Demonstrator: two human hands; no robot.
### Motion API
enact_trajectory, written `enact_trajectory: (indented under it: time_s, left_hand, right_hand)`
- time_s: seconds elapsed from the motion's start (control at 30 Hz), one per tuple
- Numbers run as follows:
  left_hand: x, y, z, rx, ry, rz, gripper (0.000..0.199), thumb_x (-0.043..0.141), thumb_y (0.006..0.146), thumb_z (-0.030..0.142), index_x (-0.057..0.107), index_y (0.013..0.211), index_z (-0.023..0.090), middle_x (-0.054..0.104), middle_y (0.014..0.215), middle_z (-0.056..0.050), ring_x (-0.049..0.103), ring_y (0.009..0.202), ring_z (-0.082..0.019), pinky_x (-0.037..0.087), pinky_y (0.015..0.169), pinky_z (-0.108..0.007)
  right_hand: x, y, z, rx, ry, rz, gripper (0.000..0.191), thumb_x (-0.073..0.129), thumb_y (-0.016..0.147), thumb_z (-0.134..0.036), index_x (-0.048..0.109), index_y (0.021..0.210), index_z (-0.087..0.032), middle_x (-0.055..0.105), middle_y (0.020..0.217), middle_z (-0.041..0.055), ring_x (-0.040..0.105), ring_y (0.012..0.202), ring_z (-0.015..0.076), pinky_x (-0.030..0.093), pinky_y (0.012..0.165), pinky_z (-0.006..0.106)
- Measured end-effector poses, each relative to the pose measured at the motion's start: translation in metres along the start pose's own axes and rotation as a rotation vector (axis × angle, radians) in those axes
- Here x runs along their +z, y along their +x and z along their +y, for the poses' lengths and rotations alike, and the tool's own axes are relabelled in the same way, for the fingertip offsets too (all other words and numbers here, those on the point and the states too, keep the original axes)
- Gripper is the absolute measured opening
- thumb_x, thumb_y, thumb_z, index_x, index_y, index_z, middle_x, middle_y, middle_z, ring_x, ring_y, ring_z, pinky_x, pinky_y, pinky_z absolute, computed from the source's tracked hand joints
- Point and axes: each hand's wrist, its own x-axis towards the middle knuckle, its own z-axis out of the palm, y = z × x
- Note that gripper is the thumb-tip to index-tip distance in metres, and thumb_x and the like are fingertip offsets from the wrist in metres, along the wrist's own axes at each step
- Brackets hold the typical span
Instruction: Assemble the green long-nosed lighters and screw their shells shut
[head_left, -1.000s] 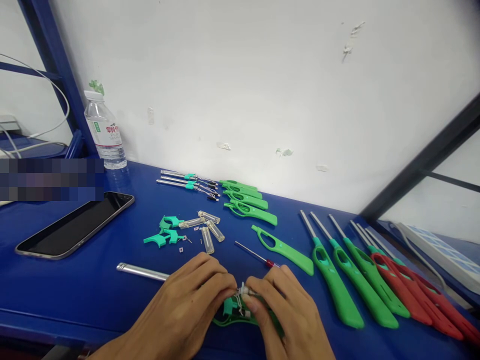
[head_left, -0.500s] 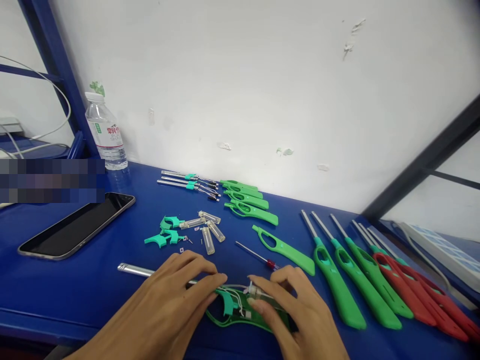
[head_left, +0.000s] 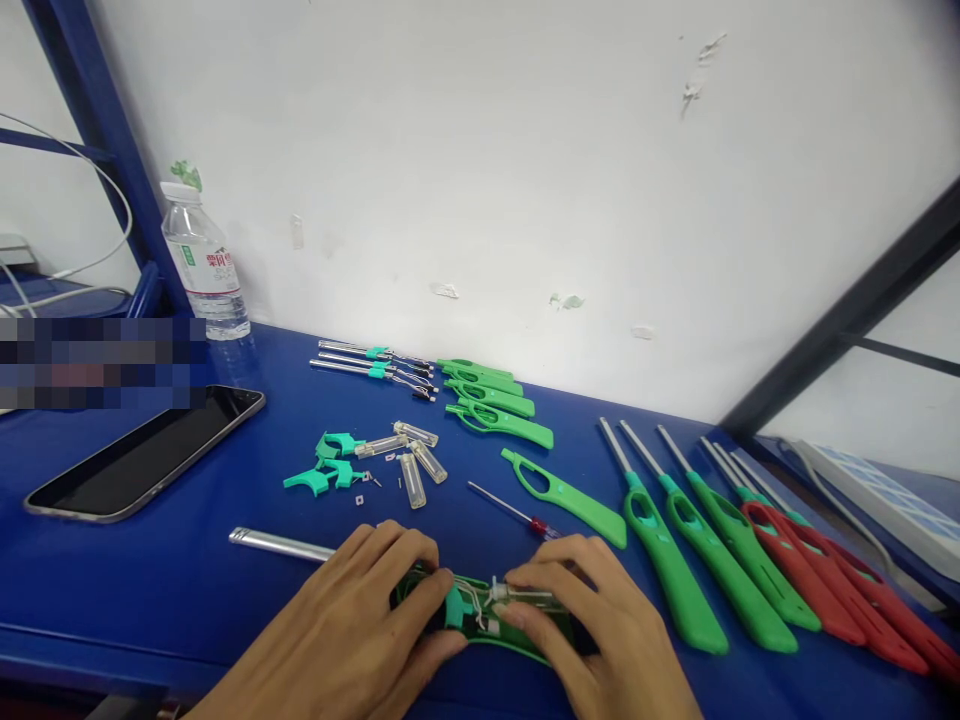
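Note:
A green lighter shell half [head_left: 517, 645] lies at the table's front, inner side up, with wires and a teal trigger [head_left: 454, 610] inside it. From its left end a silver metal tube [head_left: 277, 542] sticks out. My left hand [head_left: 367, 610] is closed round the trigger end of the shell, thumb at the lower rim. Between the thumb and fingers of my right hand [head_left: 600, 620] is a clear fuel tank [head_left: 529, 597] with a pale valve end, at the shell's upper edge. The palm hides the tank's right end; whether it is seated I cannot tell.
Behind my hands lie a screwdriver [head_left: 510, 506], a green shell half [head_left: 570, 500], several fuel tanks [head_left: 412, 480] and teal triggers [head_left: 315, 478]. Assembled lighters [head_left: 679, 570] line the right. A phone [head_left: 142, 455] and water bottle [head_left: 206, 265] stand left.
My left hand has shifted right over the trigger, its thumb now at the shell's lower rim. The fuel tank has moved slightly, still in my right hand.

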Motion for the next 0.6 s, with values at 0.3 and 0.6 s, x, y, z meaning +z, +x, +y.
enact_trajectory:
  time_s: [0.3, 0.6]
  left_hand:
    - [0.002, 0.007, 0.01, -0.033, 0.002, 0.066, 0.06, 0.025, 0.138, 0.031, 0.079, 0.112, 0.026, 0.085, 0.104, 0.003, 0.079, 0.089, -0.017, 0.062, 0.096, -0.03]
    - [0.005, -0.019, 0.005, 0.006, 0.006, -0.104, 0.03, 0.054, 0.128, 0.017, 0.077, 0.145, 0.026, 0.084, 0.133, -0.003, 0.08, 0.12, -0.02, 0.062, 0.124, -0.034]
  right_hand:
    - [0.002, 0.001, -0.002, -0.038, 0.014, -0.023, 0.027, 0.061, 0.13, -0.038, 0.087, 0.132, -0.033, 0.084, 0.111, 0.002, 0.086, 0.092, 0.0189, 0.073, 0.085, 0.029]
    - [0.0, -0.002, -0.005, -0.068, 0.002, -0.051, 0.033, 0.063, 0.124, -0.018, 0.086, 0.143, -0.033, 0.084, 0.114, 0.0052, 0.084, 0.091, 0.0213, 0.071, 0.08, 0.033]
